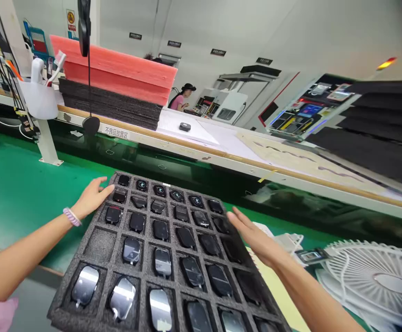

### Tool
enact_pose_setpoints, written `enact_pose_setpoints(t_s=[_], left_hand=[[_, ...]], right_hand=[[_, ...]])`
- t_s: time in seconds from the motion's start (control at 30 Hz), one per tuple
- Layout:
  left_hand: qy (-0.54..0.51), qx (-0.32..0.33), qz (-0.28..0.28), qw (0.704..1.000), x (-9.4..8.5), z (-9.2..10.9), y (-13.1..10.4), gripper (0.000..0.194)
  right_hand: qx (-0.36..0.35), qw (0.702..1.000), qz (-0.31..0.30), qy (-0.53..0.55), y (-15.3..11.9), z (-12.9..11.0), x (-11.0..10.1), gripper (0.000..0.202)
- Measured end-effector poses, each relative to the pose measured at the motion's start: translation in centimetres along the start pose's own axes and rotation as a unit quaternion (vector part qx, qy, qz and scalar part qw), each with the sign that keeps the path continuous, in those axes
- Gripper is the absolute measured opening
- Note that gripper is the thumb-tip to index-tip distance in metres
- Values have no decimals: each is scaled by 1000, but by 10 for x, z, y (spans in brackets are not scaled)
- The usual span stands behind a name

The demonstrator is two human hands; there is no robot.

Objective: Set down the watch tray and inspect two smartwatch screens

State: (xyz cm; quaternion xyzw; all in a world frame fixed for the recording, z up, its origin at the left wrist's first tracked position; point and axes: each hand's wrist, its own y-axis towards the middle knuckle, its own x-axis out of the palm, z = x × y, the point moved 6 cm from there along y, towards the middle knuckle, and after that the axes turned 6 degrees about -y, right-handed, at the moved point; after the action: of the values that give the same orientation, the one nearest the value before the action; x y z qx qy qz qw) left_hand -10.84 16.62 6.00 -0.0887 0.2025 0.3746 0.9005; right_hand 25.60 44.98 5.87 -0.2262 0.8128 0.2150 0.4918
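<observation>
A dark grey foam tray [147, 256] of shiny black, rounded watch-like pieces [161, 230] fills the lower middle, one pocket [99, 246] bare. The left hand [93, 199] and right hand [254, 236] hold its side edges.

You have two hands over the bench: the left hand [92, 199] at 8 o'clock and the right hand [254, 240] at 5. At 6 you have one foam tray [62, 299], with thirty pockets [100, 245] and twenty-nine watches [162, 262]: five in the second row from you, six in each other row. You also have one fan [370, 272] at 4, one cup [42, 101] at 10, and four dark signs [218, 52] and one co-worker [178, 101] around 12.
</observation>
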Motion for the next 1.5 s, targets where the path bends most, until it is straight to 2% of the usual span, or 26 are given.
enact_pose_setpoints(t_s=[0.03,0.07,0.13,0.2,0.27,0.33,0.43,0.53,0.63,0.73,0.8,0.93,1.07,1.13,1.2,1.23,1.33,1.5], left_hand=[[105,43,25,993,-4,13,9,62],[203,84,38,975,-3,27,18,54],[355,85,21,931,8,43,36,47],[386,64,5,920,21,52,50,46],[388,48,0,920,33,56,58,47],[378,42,-1,925,41,56,60,45],[339,49,3,940,44,53,56,38],[269,58,2,961,44,49,55,30],[169,52,-2,984,41,51,60,25],[38,41,-40,998,45,64,69,19],[-48,30,-82,995,55,79,73,12],[-157,22,-119,980,89,110,71,20],[-179,39,-114,976,126,118,54,24],[-168,50,-100,979,137,112,45,24],[-144,70,-86,983,139,106,37,24],[-129,85,-78,985,138,104,34,24],[-93,135,-59,985,131,103,27,27],[-73,172,-51,981,128,107,20,26]], right_hand=[[10,1000,-6,18,9,-16,-5,66],[-24,998,-30,39,18,-41,-6,59],[-116,988,-91,39,31,-104,1,43],[-172,974,-139,-57,39,-163,18,34],[-192,966,-146,-90,46,-211,37,27],[-189,963,-145,-123,53,-242,59,24],[-161,965,-129,-164,63,-264,84,28],[-132,971,-126,-152,72,-269,96,29],[-105,982,-133,-81,79,-263,98,29],[-88,987,-129,42,86,-248,89,27],[-76,975,-148,149,89,-231,80,27],[-58,908,-205,361,83,-190,62,33],[-43,835,-208,507,65,-153,57,44],[-23,769,-235,594,56,-145,63,44],[-13,699,-264,664,49,-145,68,45],[-15,677,-275,683,46,-147,69,46],[-36,660,-291,692,41,-150,66,48],[-55,657,-310,685,35,-148,59,52]])
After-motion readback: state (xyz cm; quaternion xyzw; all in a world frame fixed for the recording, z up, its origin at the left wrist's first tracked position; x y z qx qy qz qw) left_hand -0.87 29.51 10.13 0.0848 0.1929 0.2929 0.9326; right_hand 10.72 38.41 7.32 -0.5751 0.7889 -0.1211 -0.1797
